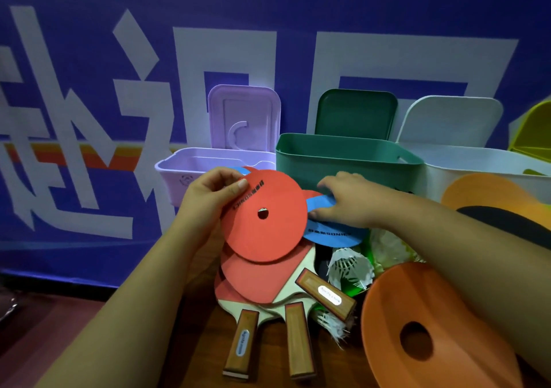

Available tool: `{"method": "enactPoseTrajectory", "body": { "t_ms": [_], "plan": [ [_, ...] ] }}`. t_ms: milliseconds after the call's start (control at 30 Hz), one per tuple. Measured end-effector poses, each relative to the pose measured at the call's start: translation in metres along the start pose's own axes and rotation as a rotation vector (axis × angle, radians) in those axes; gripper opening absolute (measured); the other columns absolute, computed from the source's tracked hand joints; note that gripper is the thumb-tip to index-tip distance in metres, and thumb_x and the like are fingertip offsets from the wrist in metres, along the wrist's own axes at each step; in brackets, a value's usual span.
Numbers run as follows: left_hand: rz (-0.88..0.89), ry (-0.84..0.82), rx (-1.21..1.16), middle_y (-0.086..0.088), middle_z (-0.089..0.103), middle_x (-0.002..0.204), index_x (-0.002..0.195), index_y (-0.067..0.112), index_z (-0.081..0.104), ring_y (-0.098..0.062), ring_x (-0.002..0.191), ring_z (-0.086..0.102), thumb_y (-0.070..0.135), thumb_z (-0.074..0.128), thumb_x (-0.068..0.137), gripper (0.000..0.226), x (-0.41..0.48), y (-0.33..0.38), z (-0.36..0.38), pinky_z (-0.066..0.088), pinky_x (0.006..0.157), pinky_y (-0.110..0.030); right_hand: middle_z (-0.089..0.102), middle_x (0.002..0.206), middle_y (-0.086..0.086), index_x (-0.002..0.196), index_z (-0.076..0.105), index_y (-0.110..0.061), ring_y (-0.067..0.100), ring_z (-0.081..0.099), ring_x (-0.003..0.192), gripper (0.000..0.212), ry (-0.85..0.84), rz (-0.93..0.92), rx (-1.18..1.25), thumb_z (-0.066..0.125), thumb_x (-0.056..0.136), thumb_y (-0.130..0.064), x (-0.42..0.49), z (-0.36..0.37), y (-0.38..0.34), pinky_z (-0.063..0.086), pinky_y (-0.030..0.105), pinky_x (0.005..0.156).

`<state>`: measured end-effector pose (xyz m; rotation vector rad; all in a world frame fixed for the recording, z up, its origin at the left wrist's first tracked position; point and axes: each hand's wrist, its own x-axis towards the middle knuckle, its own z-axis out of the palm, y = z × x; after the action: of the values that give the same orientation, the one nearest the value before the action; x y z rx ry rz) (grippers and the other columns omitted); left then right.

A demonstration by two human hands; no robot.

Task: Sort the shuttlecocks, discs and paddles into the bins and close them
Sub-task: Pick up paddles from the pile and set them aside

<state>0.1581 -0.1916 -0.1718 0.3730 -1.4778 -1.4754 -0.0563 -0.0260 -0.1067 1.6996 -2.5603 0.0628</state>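
Purple bin point(179, 176) is sitting far left at the back with its lid standing open. Left hand point(213, 191) is gripping the red disc point(265, 217) at its rim, thumb on the face and fingers behind, holding it up in front of that bin. A blue edge is peeking out behind it, so probably more than one in the grip.

Paddles point(268, 286) are lying stacked below on the table, handles pointing toward the camera. They're stiff and solid; take them by the handle.

Right hand point(343, 200) is pinching the blue disc point(328, 232) at its edge, just beside the red one. The discs look thin, light and floppy, so a rim pinch should be working fine.

Green bin point(343, 161) is open behind the hands. Shuttlecocks point(348, 268) are piled under the right forearm; their feathers are fragile, so grab them by the base. White bin point(477, 164) is open further right. Orange disc point(432, 328) is lying nearest, bottom right.
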Motion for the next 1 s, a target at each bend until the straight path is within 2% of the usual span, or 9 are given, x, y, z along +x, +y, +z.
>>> {"method": "enactPoseTrajectory", "body": {
  "t_ms": [100,200,300,433,533,667,800,900,1000],
  "plan": [
    [0.008,0.043,-0.022,-0.002,0.074,0.083,0.107,0.0,0.069,-0.01,0.067,0.066,0.005,0.074,0.093,0.016,0.006,0.002,-0.006,0.056,0.063,-0.022,0.048,0.133,0.004,0.147,0.055,-0.027,0.029,0.048,0.129,0.074,0.096,0.013,0.039,0.07,0.087,-0.068,0.002,-0.003,0.002,0.047,0.045,0.105],
    [-0.002,0.076,-0.035,-0.006,0.074,0.084,0.107,0.002,0.071,-0.014,0.068,0.067,0.012,0.076,0.093,0.018,0.008,0.001,-0.007,0.057,0.063,-0.025,0.051,0.115,-0.001,0.129,0.07,-0.026,0.023,0.057,0.109,0.04,0.276,0.008,0.193,0.07,0.094,-0.047,0.004,-0.006,0.002,0.047,0.036,0.092],
    [-0.026,0.098,-0.083,-0.012,0.074,0.088,0.102,0.008,0.074,-0.021,0.073,0.067,0.017,0.08,0.091,0.015,0.009,-0.001,-0.009,0.058,0.07,-0.033,0.059,0.103,-0.005,0.107,0.078,-0.03,0.018,0.059,0.099,0.015,0.431,-0.011,0.372,0.071,0.094,-0.032,0.003,-0.013,-0.003,0.041,0.029,0.083],
    [-0.034,0.156,-0.067,-0.011,0.075,0.096,0.097,0.019,0.077,-0.025,0.085,0.066,0.025,0.081,0.09,0.009,0.017,-0.003,-0.022,0.055,0.083,-0.041,0.07,0.093,-0.017,0.094,0.079,-0.031,-0.006,0.062,0.083,0.01,0.58,-0.022,0.707,0.075,0.091,-0.023,0.003,-0.028,-0.015,0.045,0.012,0.072],
    [-0.049,0.236,-0.096,-0.013,0.077,0.099,0.1,0.017,0.076,-0.023,0.085,0.069,0.023,0.076,0.094,0.008,0.024,-0.006,-0.03,0.058,0.081,-0.039,0.072,0.093,-0.014,0.1,0.075,-0.029,0.0,0.062,0.081,0.007,0.717,0.003,0.913,0.07,0.097,-0.027,0.003,-0.037,-0.028,0.047,0.019,0.067],
    [-0.205,0.29,-0.264,-0.014,0.078,0.099,0.1,0.013,0.073,-0.024,0.085,0.072,0.02,0.075,0.095,0.009,0.032,-0.012,-0.041,0.061,0.081,-0.039,0.072,0.084,0.002,0.101,0.065,-0.031,0.022,0.07,0.065,0.008,0.588,0.098,0.905,0.062,0.096,-0.026,0.012,-0.041,-0.041,0.06,0.038,0.056],
    [-0.212,0.316,-0.405,-0.004,0.075,0.081,0.094,0.01,0.065,-0.01,0.07,0.073,0.009,0.068,0.1,0.006,0.036,-0.015,-0.045,0.059,0.065,-0.019,0.073,0.076,0.011,0.104,0.063,-0.025,0.026,0.07,0.048,0.015,0.49,0.149,0.975,0.058,0.095,-0.015,0.016,-0.036,-0.051,0.062,0.042,0.047],
    [-0.13,0.28,-0.437,-0.011,0.071,0.098,0.101,0.009,0.065,-0.014,0.081,0.074,0.005,0.066,0.101,0.004,0.041,-0.017,-0.051,0.062,0.073,-0.022,0.073,0.079,0.013,0.107,0.063,-0.024,0.027,0.07,0.048,0.015,0.493,0.143,1.004,0.06,0.095,-0.015,0.017,-0.032,-0.054,0.058,0.036,0.044],
    [-0.056,0.268,-0.402,-0.01,0.074,0.105,0.114,0.004,0.067,-0.017,0.095,0.074,0.003,0.064,0.101,0.014,0.046,-0.016,-0.047,0.061,0.08,-0.024,0.073,0.081,0.016,0.106,0.064,-0.023,0.028,0.07,0.049,0.014,0.502,0.134,1.007,0.061,0.095,-0.015,0.02,-0.028,-0.055,0.058,0.037,0.045]
  ]
}}
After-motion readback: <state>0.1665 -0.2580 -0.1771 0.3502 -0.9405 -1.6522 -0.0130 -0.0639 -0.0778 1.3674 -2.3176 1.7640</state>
